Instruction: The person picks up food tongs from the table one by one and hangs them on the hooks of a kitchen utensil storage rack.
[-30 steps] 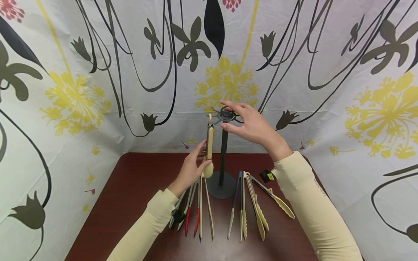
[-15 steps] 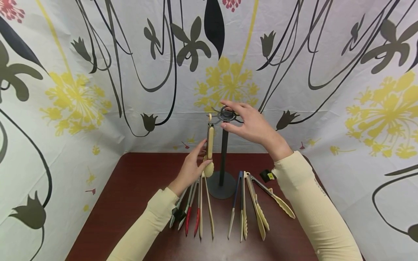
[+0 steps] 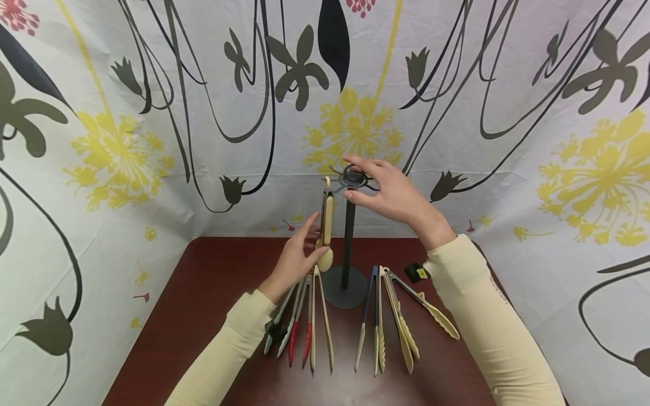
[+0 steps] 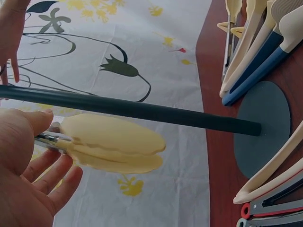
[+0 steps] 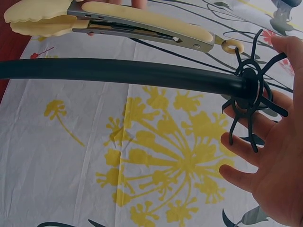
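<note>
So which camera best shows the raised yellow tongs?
The right wrist view: the yellow tongs stretch across it, from tips to loop. The left wrist view shows mainly their tips; the head view shows them small.

Right hand (image 3: 391, 192) higher than left hand (image 3: 293, 258)

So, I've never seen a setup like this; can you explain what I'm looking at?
There is no machine here, just a person working barehanded. The wide view comes from a camera on the head, looking down; the other two come from cameras on the wrists. On the dark red table is a dark stand with hooks on top. The left hand, fingers loosely spread, is at the pale yellow tongs, whose ring is by a hook. The right hand is around the stand's top. No firm grip shows. More tongs lie either side of the base, including red-tipped tongs and blue-handled tongs.
</note>
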Demonstrator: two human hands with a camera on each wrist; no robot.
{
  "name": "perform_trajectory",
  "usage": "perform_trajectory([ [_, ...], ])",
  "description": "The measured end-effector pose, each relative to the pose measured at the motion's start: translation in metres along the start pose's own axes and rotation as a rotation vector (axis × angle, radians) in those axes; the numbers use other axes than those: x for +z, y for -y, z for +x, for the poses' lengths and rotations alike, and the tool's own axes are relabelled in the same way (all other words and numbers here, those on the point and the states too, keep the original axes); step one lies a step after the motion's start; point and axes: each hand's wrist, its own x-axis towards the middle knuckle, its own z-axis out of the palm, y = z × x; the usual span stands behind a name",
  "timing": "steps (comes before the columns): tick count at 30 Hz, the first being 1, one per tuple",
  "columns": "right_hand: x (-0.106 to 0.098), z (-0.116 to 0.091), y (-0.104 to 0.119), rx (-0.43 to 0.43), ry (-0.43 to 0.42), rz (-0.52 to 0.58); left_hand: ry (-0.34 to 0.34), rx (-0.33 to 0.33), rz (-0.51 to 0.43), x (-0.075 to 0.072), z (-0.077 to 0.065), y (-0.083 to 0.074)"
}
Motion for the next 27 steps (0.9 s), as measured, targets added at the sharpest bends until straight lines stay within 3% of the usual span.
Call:
perform_trajectory([
  [9,0.001,0.001,-0.001,0.009,0.014,-0.010,-0.009,-0.024,-0.020,-0.022,-0.006,-0.004],
  [16,0.001,0.002,-0.001,0.007,0.011,-0.017,-0.045,-0.047,0.055,-0.039,-0.014,-0.003],
  [21,-0.001,0.003,-0.002,0.013,0.012,-0.022,-0.021,-0.098,0.147,-0.040,-0.024,0.004],
  [27,0.000,0.003,-0.002,0.029,0.012,-0.023,0.043,-0.194,0.260,-0.029,-0.038,0.023],
])
